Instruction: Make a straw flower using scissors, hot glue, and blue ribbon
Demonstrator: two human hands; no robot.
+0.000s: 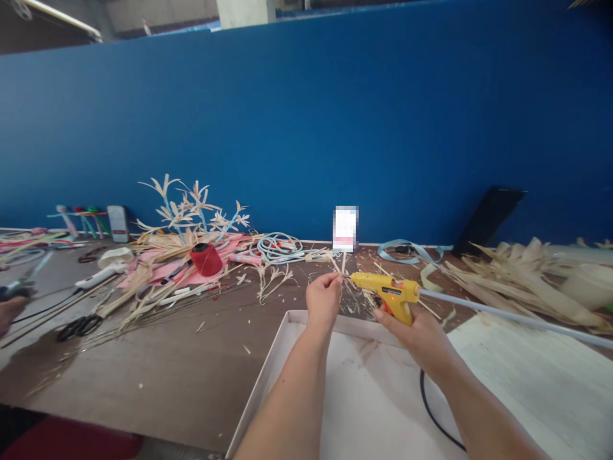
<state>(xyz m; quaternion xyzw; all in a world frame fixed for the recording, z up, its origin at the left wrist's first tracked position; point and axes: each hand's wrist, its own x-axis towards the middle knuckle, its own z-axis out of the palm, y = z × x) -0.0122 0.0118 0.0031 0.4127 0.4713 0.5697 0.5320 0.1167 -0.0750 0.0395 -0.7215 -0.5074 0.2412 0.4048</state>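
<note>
Two bare hands at work above a shallow white tray [368,409], lower centre of the frame. The left hand [323,297] has its grip closed to a fingertip pinch on a thin pale strip [343,263], which projects upward at the centre of the frame. The right hand [424,335], right of centre, has its grip wrapped around the handle of a yellow glue gun [383,287]; the nozzle points left and lies just beside the left fingertips, though whether it touches the strip cannot be told. A long whitish glue stick [502,316] extends from the rear of the gun toward the right edge.

The brown table [182,383] is strewn with small pale scraps. At left of centre, a red spool [205,259] stands on the litter, with artificial branches [196,207] bearing pale petals behind it; black-handled scissors [79,327] lie farther left. A light blue coil [278,248] occupies the middle, and a heap of dried husks [527,281] the right. Part of a co-worker's hand [8,314] enters at the left edge. A blue partition [306,128] spans the background; above it, a pale pillar [246,13] appears at upper centre.
</note>
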